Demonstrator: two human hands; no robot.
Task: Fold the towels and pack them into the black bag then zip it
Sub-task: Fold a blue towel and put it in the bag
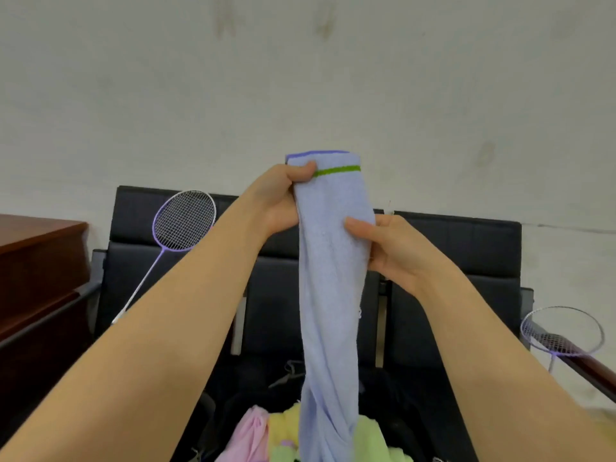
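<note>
the long blue towel [333,278] with a green stripe hangs down. the left hand [283,198] grips its top. the right hand [390,248] pinches its side. pink, yellow and green towels [266,431] lie below.

The blue towel [330,295] hides the right hand's [396,251] fingers.

Soft matt terry-cloth towel [330,278]; glossy wooden cabinet [36,258]; smooth black leatherette seats [466,261].

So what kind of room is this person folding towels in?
Probably a waiting area or sports club lounge: a row of black seats along a bare wall, and a badminton racket propped on one.
</note>
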